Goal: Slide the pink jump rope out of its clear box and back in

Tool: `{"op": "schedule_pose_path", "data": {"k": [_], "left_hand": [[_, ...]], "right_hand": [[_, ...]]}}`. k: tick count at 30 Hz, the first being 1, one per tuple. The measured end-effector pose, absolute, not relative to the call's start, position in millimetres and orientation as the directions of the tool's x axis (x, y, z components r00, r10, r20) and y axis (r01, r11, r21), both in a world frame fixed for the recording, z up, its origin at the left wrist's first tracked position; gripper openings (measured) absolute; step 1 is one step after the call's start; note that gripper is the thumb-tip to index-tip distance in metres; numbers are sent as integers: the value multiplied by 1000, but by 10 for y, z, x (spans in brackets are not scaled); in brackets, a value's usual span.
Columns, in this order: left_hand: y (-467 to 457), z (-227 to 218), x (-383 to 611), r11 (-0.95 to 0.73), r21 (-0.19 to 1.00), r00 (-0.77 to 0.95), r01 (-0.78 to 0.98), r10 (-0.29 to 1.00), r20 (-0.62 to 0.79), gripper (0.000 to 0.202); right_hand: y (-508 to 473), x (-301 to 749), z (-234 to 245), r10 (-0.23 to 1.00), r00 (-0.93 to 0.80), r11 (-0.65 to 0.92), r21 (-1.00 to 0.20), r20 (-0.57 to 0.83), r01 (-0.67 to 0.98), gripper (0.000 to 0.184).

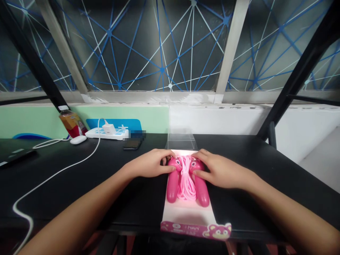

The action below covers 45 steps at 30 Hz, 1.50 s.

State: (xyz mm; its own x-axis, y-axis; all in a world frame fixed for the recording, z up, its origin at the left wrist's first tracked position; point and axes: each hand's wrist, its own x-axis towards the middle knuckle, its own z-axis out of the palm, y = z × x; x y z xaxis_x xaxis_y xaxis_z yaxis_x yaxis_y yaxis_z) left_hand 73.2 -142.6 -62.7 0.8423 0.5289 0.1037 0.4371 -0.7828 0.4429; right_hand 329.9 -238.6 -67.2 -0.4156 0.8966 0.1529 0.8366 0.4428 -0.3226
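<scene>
Left hand [155,163] and right hand [221,170] each grasp one deep-pink, bear-headed plastic handle [173,186]. Light-pink cord [187,190] lies bundled, not yet unwound.

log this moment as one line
left hand: touching left skipping-rope handle; right hand: touching right handle; pink cord: bundled between handles; cardboard insert: under handles

Room on desk [243,148] beyond right hand [223,170]; transparent box [182,141] behind card [186,213], white cable [53,176] left

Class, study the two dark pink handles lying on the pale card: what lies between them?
The head view shows a looped bundle of light pink cord between the left handle and the right handle.
</scene>
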Motion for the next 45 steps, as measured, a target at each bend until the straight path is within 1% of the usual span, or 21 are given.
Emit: {"op": "schedule_pose_path", "data": {"k": [4,7,12,16,19,22,26,29,32,35,37,38,39,41,43,45], "left_hand": [[-1429,-643,762,-773,455,846,442,528,75,31],[-1437,-630,777,-771,448,849,452,526,49,31],[-1451,-612,779,-781,425,854,458,519,35,27],[-1471,-609,778,-786,424,854,450,518,54,23],[-1483,-618,793,-790,417,847,450,525,82,23],[-1489,-637,819,-784,428,840,450,534,96,25],[-1490,-650,839,-774,431,829,463,550,98,29],[-1484,-645,834,-774,440,831,456,548,102,28],[-1471,-637,822,-763,466,835,449,543,84,27],[-1465,-631,820,-750,490,838,444,541,69,27],[-1468,-627,826,-756,478,834,448,545,82,27],[-1470,-624,830,-761,463,830,455,551,90,27],[-1473,-620,834,-763,447,823,466,559,97,27],[-1475,-612,838,-763,417,806,494,581,110,28],[-1468,-608,839,-757,393,789,522,604,116,30],[-1455,-611,836,-753,371,775,544,620,123,33]], "right_hand": [[-2331,3329,-712,832,-527,543,-453,173,707,40],[-2292,3358,-714,804,-560,576,-492,199,653,39],[-2270,3416,-713,800,-572,578,-489,183,653,43],[-2258,3420,-732,791,-584,591,-480,185,648,40],[-2253,3398,-745,789,-576,601,-462,213,652,37],[-2268,3367,-751,802,-553,593,-411,225,692,36],[-2299,3325,-758,832,-520,554,-325,194,766,35],[-2306,3308,-775,837,-515,547,-266,184,794,33],[-2310,3288,-785,833,-517,550,-194,195,813,35],[-2352,3216,-765,852,-476,496,-49,219,867,38],[-2413,3128,-737,882,-399,391,80,250,917,37],[-2452,3076,-723,899,-348,324,131,266,937,36],[-2494,3023,-711,905,-328,292,164,270,942,34],[-2579,2924,-701,889,-356,317,174,286,932,32],[-2647,2856,-715,845,-450,424,150,290,893,33],[-2683,2829,-748,777,-554,539,137,300,831,42]]}}
